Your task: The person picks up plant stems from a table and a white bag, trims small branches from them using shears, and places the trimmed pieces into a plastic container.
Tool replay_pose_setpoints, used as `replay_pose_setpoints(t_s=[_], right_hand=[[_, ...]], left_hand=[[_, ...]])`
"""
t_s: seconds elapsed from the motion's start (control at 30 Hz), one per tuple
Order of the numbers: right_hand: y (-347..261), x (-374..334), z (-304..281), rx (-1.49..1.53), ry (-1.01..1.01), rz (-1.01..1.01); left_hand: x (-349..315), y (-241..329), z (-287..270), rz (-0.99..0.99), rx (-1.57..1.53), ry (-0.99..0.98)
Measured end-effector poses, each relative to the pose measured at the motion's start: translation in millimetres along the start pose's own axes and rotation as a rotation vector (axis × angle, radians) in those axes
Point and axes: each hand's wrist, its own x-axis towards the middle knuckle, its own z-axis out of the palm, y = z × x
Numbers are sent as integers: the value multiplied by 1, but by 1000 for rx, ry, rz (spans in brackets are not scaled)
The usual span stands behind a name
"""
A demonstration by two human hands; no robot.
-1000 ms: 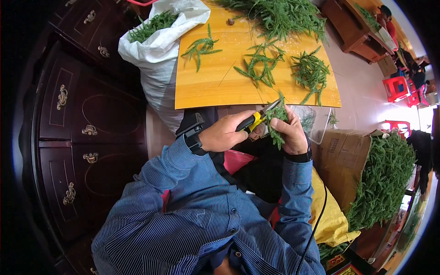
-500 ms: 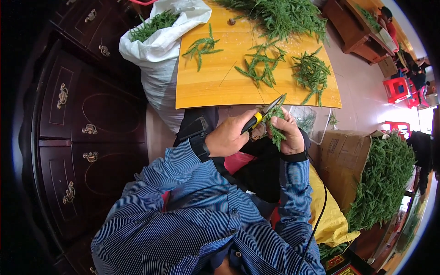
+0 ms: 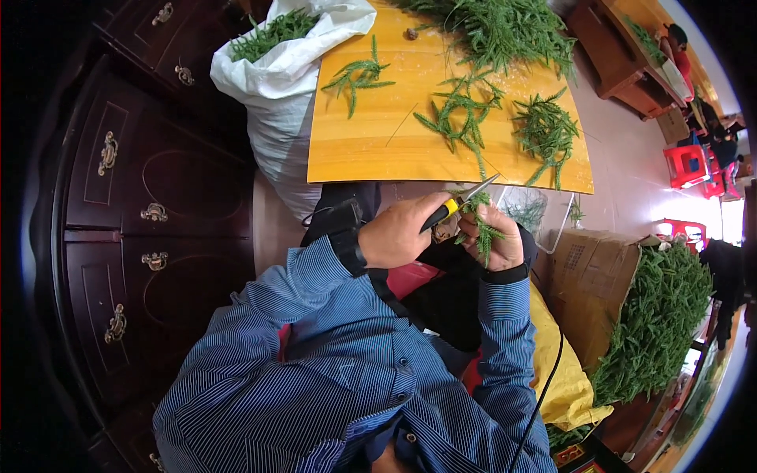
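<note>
Scissors [image 3: 461,201], yellow handle, sit in left hand [image 3: 398,235], grip clenched round the handle; blades open, tips pointing up and right toward table [image 3: 371,146] edge. Right hand [image 3: 497,240] sits just beside, on the right, its grip pinched on a green sprig [image 3: 479,225]; sprig hangs down over the fingers, its top touching the blades. Both hands close together, just below table's near edge, above a dark lap w/ red cloth.

Head view only, so the rest from there too. Beyond the grip, on the yellow wooden table: small loose sprigs [image 3: 359,75] up and left, more cuttings [image 3: 461,126] straight ahead, another bunch [image 3: 544,130] ahead-right, big heap [image 3: 497,27] at far edge. Left of the grip, well apart: white sack [image 3: 276,87] stuffed w/ greens, leaning against table and a dark wooden cabinet [image 3: 134,221]. Right of the grip: cardboard box [image 3: 591,268], more greens [image 3: 658,323] piled against it. Below right hand: yellow bag [image 3: 560,363], black cable [image 3: 544,394] running down it. Person wears blue striped shirt, dark bands on both wrists.
</note>
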Motion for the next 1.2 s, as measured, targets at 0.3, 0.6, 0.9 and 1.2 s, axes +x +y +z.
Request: replay_pose_setpoints(t_s=[0.3, 0.6, 0.9, 1.2], right_hand=[[-3, -4, 14, -107, 45, -90], [2, -2, 1, -59, 36, -54], [1, 0, 3, -61, 20, -94], [2, -6, 3, -95, 58, -104]], left_hand=[[6, 1, -12, -38, -269, 20], [1, 7, -11, -159, -240, -141], [3, 1, -9, 49, -7, -71], [-3, 7, -7, 39, 113, -101]])
